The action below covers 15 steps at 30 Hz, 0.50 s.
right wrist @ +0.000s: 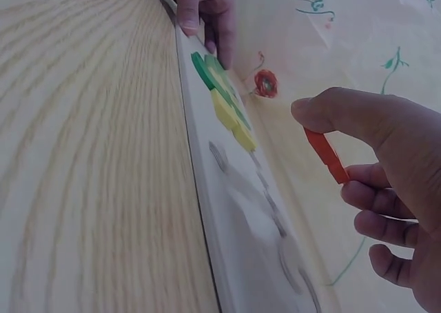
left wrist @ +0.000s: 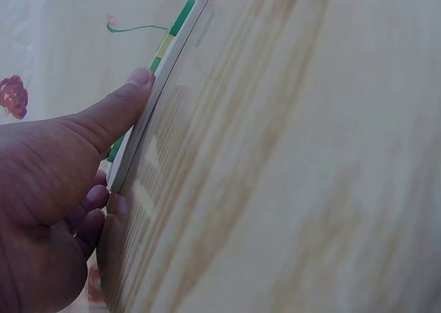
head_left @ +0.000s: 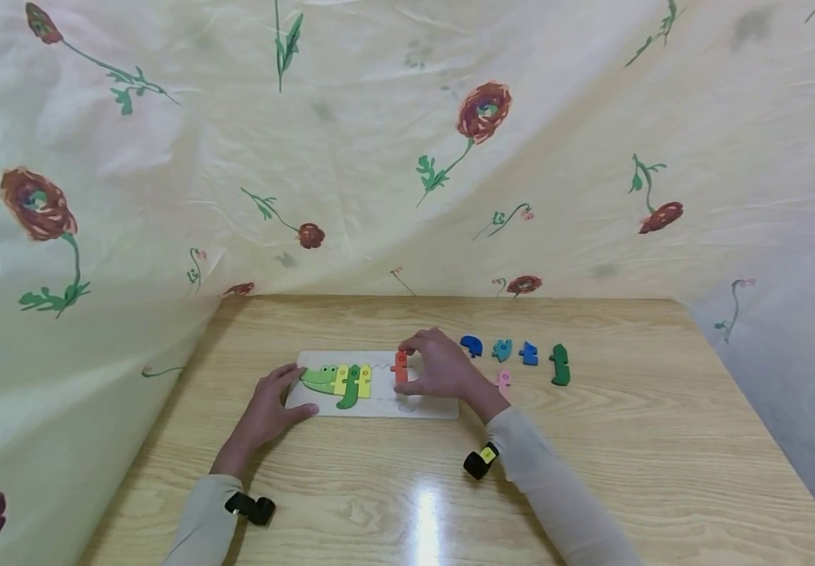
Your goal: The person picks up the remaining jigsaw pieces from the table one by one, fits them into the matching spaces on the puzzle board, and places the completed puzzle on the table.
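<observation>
A white puzzle board (head_left: 444,407) lies on the table, with a crocodile's light green head (head_left: 318,380), two yellow pieces (head_left: 365,384) and a green leg piece (head_left: 352,391) at its left part. My left hand (head_left: 266,409) holds the board's left end; in the left wrist view its thumb (left wrist: 120,109) lies along the edge and the other fingers curl at the corner. Between thumb and fingertips my right hand (head_left: 442,368) pinches an orange puzzle piece (head_left: 401,366). The right wrist view shows this orange piece (right wrist: 325,154) raised over the board's bare part.
Right of the board lie a dark blue piece (head_left: 471,345), a teal piece (head_left: 502,350), a blue piece (head_left: 529,354), a dark green piece (head_left: 559,365) and a pink piece (head_left: 504,381), partly behind my right wrist. A flowered cloth (head_left: 350,157) hangs behind the wooden table (head_left: 350,479).
</observation>
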Each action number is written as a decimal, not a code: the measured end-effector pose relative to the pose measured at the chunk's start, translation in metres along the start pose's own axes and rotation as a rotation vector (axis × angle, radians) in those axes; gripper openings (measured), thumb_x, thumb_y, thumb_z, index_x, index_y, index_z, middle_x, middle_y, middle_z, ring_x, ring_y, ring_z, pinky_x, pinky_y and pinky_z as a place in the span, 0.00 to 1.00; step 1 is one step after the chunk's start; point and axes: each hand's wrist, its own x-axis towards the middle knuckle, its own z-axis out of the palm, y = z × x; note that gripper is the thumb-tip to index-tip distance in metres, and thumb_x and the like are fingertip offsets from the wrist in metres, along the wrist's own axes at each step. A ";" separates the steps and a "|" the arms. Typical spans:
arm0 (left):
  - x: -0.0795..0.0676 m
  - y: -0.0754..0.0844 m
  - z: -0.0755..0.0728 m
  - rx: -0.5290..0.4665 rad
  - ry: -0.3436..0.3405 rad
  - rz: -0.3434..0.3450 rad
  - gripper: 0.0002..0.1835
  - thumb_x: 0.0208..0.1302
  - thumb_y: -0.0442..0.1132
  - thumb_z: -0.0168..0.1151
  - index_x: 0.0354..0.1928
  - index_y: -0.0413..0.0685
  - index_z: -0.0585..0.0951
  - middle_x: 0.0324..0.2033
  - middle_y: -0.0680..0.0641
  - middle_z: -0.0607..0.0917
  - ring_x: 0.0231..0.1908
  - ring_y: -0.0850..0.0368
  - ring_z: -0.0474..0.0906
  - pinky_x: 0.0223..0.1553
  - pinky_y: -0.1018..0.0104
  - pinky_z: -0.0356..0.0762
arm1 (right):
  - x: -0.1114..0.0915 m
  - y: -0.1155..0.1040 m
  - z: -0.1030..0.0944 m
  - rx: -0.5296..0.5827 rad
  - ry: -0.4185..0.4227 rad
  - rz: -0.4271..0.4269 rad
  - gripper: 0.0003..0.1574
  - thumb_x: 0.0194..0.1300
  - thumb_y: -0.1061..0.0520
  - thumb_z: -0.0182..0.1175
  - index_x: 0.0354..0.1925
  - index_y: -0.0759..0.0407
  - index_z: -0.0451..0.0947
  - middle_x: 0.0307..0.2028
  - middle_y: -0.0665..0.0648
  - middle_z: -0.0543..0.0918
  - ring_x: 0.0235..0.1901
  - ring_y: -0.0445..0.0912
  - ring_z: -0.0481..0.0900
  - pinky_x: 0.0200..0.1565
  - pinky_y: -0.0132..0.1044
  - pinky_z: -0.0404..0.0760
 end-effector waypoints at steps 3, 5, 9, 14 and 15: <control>0.000 0.000 -0.001 -0.008 -0.002 -0.011 0.47 0.58 0.50 0.77 0.76 0.42 0.66 0.76 0.36 0.60 0.75 0.33 0.53 0.73 0.36 0.58 | 0.002 -0.005 0.003 0.020 -0.008 0.004 0.43 0.50 0.36 0.79 0.58 0.56 0.82 0.51 0.52 0.83 0.54 0.49 0.75 0.56 0.46 0.80; 0.000 0.000 -0.001 -0.006 -0.004 -0.010 0.47 0.58 0.51 0.77 0.76 0.42 0.66 0.77 0.36 0.60 0.75 0.33 0.53 0.73 0.36 0.57 | 0.004 -0.008 0.005 0.033 -0.016 0.008 0.44 0.50 0.36 0.79 0.59 0.56 0.82 0.51 0.53 0.83 0.54 0.49 0.75 0.56 0.46 0.80; 0.000 -0.001 -0.001 -0.002 -0.007 -0.006 0.47 0.58 0.51 0.76 0.75 0.42 0.66 0.76 0.36 0.60 0.75 0.32 0.53 0.72 0.36 0.58 | 0.006 -0.013 0.012 0.041 -0.035 0.019 0.44 0.50 0.35 0.78 0.60 0.55 0.81 0.52 0.52 0.83 0.54 0.48 0.74 0.55 0.45 0.80; 0.000 0.000 -0.002 -0.004 -0.008 -0.004 0.47 0.58 0.51 0.77 0.76 0.42 0.66 0.77 0.36 0.59 0.75 0.33 0.53 0.73 0.36 0.58 | 0.009 -0.016 0.019 0.026 -0.047 0.017 0.43 0.50 0.35 0.78 0.59 0.54 0.82 0.51 0.51 0.83 0.53 0.46 0.74 0.54 0.43 0.80; 0.000 0.000 -0.002 -0.003 -0.007 -0.003 0.47 0.58 0.51 0.77 0.76 0.42 0.66 0.77 0.36 0.59 0.75 0.33 0.53 0.73 0.36 0.58 | 0.009 -0.017 0.020 0.027 -0.049 0.016 0.43 0.50 0.35 0.78 0.59 0.55 0.82 0.50 0.51 0.83 0.53 0.47 0.74 0.54 0.44 0.80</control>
